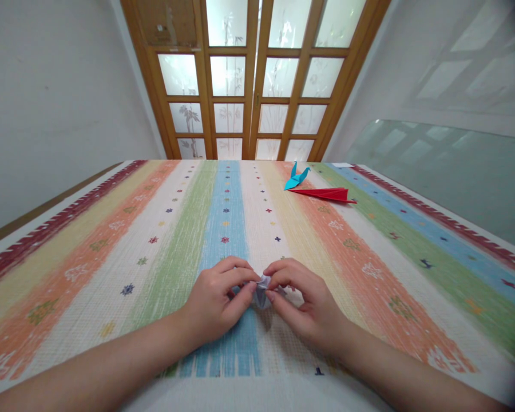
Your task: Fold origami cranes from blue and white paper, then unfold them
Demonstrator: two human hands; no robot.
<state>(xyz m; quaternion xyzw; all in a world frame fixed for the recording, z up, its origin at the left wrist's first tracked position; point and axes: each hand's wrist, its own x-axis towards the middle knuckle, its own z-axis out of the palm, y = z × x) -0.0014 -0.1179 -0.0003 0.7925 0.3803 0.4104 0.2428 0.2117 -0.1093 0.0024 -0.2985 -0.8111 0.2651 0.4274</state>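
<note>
A small piece of folded pale grey-purple paper (262,298) is held just above the striped tablecloth, near the front of the table. My left hand (221,292) pinches its left side between thumb and fingertips. From the right, my right hand (305,300) grips the opposite side in the same way. The fingers cover much of the paper, so its full shape cannot be made out.
Toward the back right of the tablecloth (175,297) stands a blue origami crane (297,178). A red paper plane (324,195) lies just in front of it. Wooden doors with glass panes (227,74) rise beyond the table, and a glass board (446,183) leans at the right wall.
</note>
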